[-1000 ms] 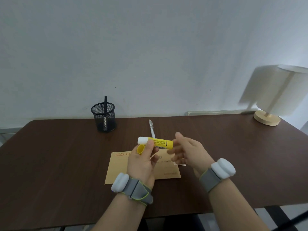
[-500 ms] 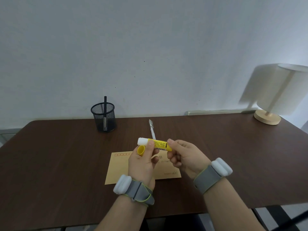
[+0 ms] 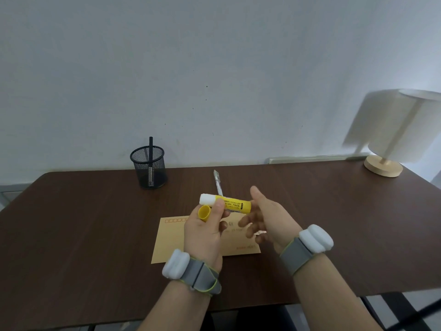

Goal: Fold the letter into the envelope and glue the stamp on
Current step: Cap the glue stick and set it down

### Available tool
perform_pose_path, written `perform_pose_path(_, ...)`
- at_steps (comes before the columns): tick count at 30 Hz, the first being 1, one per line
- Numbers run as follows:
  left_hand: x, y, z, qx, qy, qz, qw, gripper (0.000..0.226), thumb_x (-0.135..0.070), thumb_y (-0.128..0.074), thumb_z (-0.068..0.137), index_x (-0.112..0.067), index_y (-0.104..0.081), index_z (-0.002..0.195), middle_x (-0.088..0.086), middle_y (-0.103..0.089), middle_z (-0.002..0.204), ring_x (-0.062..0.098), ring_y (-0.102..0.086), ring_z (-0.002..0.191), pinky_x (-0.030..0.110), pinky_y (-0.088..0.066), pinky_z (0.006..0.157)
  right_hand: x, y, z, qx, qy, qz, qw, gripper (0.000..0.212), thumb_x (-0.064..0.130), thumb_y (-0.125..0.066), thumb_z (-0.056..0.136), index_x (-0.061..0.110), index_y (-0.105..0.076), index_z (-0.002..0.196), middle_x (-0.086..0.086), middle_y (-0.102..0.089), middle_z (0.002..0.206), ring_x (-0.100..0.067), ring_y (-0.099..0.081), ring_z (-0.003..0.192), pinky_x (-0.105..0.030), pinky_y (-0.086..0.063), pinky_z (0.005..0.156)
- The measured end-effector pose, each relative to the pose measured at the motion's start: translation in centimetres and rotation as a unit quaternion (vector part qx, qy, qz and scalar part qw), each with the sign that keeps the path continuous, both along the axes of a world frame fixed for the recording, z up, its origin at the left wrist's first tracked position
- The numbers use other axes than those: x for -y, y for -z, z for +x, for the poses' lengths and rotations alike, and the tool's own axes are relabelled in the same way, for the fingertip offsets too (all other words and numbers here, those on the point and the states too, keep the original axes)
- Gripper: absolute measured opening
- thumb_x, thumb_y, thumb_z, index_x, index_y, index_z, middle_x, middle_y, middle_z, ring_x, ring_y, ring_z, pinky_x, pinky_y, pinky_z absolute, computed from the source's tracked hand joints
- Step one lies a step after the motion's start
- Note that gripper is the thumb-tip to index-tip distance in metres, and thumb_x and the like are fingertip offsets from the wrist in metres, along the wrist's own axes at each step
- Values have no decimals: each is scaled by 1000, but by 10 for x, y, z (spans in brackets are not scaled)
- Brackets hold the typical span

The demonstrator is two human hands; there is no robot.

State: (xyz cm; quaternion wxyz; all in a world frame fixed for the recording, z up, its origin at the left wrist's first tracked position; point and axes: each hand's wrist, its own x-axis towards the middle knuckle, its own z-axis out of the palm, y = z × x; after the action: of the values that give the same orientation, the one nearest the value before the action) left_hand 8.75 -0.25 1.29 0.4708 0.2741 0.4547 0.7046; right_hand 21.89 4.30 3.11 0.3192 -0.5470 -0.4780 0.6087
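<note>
near the middle of the frame the left hand (image 3: 205,232) has its grip around the glue stick (image 3: 226,203) and yellow cap (image 3: 204,212), above the envelope (image 3: 171,242). the right hand (image 3: 267,218) is wide open, just beside the stick. the stick seems light, stiff and smooth; best held on the barrel.

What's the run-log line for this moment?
left hand: holds glue stick, cap off | right hand: open | envelope: flat on table

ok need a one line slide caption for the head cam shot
Left hand holds an uncapped glue stick and its cap above the envelope; open right hand beside it.
</note>
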Motion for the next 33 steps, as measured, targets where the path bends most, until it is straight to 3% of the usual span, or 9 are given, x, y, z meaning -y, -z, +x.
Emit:
perform_pose_path(2, 1, 0, 2, -44, -7, 17, 999, 17, -25, -65, 86, -11, -70, 95, 2, -66, 69, 9, -58, 64, 26, -46, 58, 0, -1, -1, 18, -18, -6, 1000, 68, 67, -35, 90, 7, -67, 85, -5, -61, 53, -13, -45, 36, -19, -33, 36)
perform_pose_path(7, 3, -1, 4, -64, -20, 26, 997, 18, -25, -65, 86, -9, -69, 96, 2, -67, 69, 9, -57, 62, 24, -47, 57, 1, 6, -2, -112, -16, 10, 994, 50, 49, -53, 92, 4, -66, 75, 1, -41, 48, -7, -27, 34, -17, -23, 33)
perform_pose_path(12, 2, -1, 4, -8, -27, 2, 1000, 16, -22, -65, 87, -7, -68, 90, 4, -66, 69, 9, -58, 62, 25, -45, 57, 2, 9, -5, -158, -11, 48, 986, 35, 38, -61, 91, 14, -62, 65, -3, -50, 55, -9, -37, 39, -18, -31, 35)
perform_pose_path(17, 0, 0, 1, 67, -14, -39, 997, 19, -22, -66, 86, -3, -67, 90, 7, -62, 70, 12, -53, 62, 24, -42, 56, 3, 17, -6, -129, -7, 140, 982, 12, 21, -64, 91, 10, -67, 90, -6, -63, 66, -11, -55, 52, -21, -45, 48)
perform_pose_path(22, 1, -1, 0, 88, 10, -51, 995, 17, -21, -66, 86, -5, -66, 89, 5, -61, 67, 10, -50, 56, 20, -42, 51, 3, 19, -3, -59, -12, 235, 970, 9, 24, -64, 91, 20, -71, 95, -3, -70, 73, -14, -64, 64, -22, -51, 57)
perform_pose_path(25, 0, -3, 0, 91, 11, -49, 995, 14, -20, -66, 86, -6, -66, 86, 6, -61, 69, 10, -49, 56, 20, -41, 54, 3, 17, -5, -52, 12, 213, 976, 16, 33, -62, 91, 19, -69, 94, -4, -70, 72, -14, -62, 58, -22, -50, 51)
perform_pose_path(29, 1, -3, 1, 58, 5, -34, 998, 15, -22, -67, 85, -7, -68, 86, 5, -63, 69, 10, -48, 56, 24, -42, 58, 3, 11, -6, -48, 34, 83, 995, 55, 62, -43, 90, 12, -66, 96, -6, -65, 62, -15, -53, 43, -23, -40, 40)
perform_pose_path(31, 2, -2, 3, 45, 0, -25, 999, 15, -22, -67, 84, -7, -69, 89, 3, -64, 68, 9, -51, 57, 23, -42, 57, 2, 10, -4, -42, 22, 48, 998, 64, 66, -38, 90, 11, -70, 87, -6, -60, 54, -14, -45, 37, -20, -34, 37)
perform_pose_path(33, 3, -1, 3, 38, -4, -23, 999, 15, -21, -68, 84, -7, -69, 91, 3, -65, 68, 8, -53, 59, 23, -43, 57, 4, 11, -4, -64, 12, 38, 997, 60, 62, -44, 90, 10, -72, 80, -4, -55, 51, -12, -40, 36, -19, -30, 35)
